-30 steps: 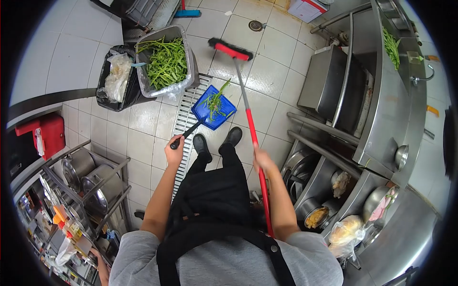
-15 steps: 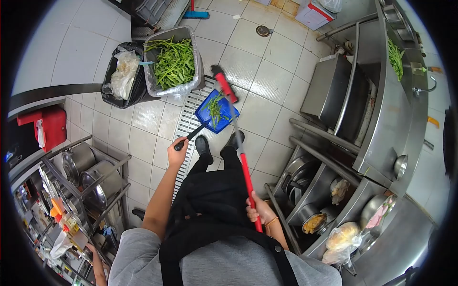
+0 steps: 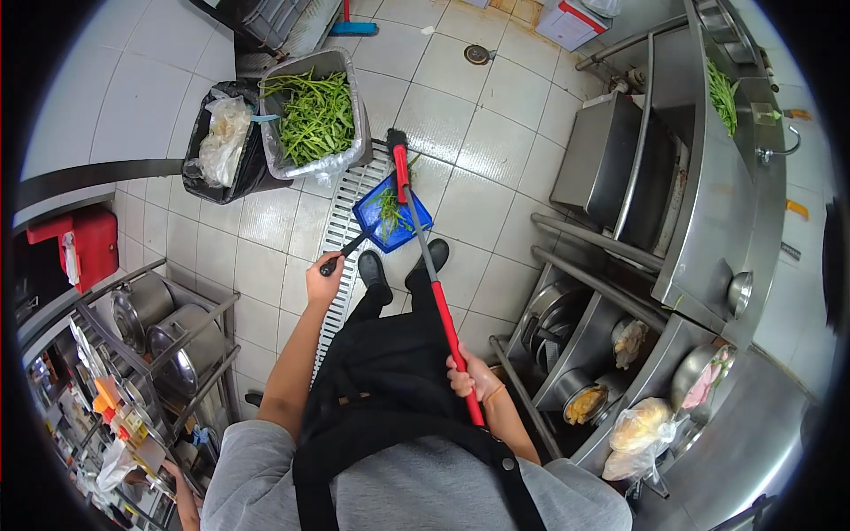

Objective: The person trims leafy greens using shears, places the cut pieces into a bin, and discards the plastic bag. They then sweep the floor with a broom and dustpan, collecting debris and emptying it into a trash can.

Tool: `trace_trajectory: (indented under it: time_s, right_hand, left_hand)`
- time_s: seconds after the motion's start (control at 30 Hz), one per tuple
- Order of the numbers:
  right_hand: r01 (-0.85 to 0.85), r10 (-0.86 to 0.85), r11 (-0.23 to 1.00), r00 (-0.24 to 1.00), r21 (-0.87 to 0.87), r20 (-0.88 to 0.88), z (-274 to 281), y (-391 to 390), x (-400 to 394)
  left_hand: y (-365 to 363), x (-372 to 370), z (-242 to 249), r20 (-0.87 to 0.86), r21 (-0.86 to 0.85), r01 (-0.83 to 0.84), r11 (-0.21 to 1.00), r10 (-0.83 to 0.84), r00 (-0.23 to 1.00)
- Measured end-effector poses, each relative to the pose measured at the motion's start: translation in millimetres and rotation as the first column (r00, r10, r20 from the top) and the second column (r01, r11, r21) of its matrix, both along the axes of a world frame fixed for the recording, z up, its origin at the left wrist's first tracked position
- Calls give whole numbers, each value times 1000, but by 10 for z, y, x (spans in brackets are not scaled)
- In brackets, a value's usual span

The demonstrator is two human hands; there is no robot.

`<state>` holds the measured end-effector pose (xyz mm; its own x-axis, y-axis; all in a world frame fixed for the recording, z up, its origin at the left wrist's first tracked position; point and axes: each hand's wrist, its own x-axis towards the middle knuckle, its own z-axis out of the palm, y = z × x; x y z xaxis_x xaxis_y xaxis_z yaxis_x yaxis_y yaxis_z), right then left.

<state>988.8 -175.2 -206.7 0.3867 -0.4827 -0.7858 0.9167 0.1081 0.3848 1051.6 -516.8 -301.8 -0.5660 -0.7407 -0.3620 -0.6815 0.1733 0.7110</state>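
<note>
My left hand (image 3: 324, 276) is closed around the black handle of a blue dustpan (image 3: 420, 229), which rests on the floor partly over a drain grate. Cut green stems and leaves (image 3: 387, 212) lie in the pan. The red shaft of a broom (image 3: 449, 329) is gripped in my right hand (image 3: 475, 379), near its lower end in the picture. Its red head with dark bristles (image 3: 400, 168) is at the pan's far right edge, with a few green bits beside it on the tiles. Both my shoes stand just behind the pan.
Ahead left are a lined grey bin (image 3: 361, 119) of green vegetables and a black-bagged bin (image 3: 257, 168). The metal drain grate (image 3: 334, 257) runs along the floor. Pot racks (image 3: 232, 305) stand left, steel counters (image 3: 699, 257) right. Another person's arm (image 3: 184, 500) shows lower left.
The broom head has swung left and slightly down, nearer the dustpan and over its edge. My right hand has shifted slightly up and left. The whole view has shifted a little.
</note>
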Motion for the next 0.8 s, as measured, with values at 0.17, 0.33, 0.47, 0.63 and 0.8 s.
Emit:
trace_trajectory:
  time_s: [0.17, 0.33, 0.47, 0.63, 0.8]
  right_hand:
    - [-73, 97, 990, 973, 119, -208, 44, -328, -305]
    - [24, -24, 1000, 991, 0, -133, -874, -641, -518]
    - [64, -69, 983, 997, -173, -24, -571, -512, -70]
    - [213, -190, 963, 971, -167, 144, 214, -152, 223]
    - [237, -244, 966, 967, -101, -67, 515, 254, -86]
  left_hand:
    - [-101, 214, 39, -49, 6, -24, 1000, 25, 998]
    - [-28, 287, -25, 23, 58, -57, 997, 56, 998]
    - [7, 239, -106, -83, -6, -122, 993, 121, 989]
    - [-89, 326, -126, -97, 63, -181, 982, 186, 978]
    - [-175, 519, 167, -218, 4, -8, 1000, 9, 976]
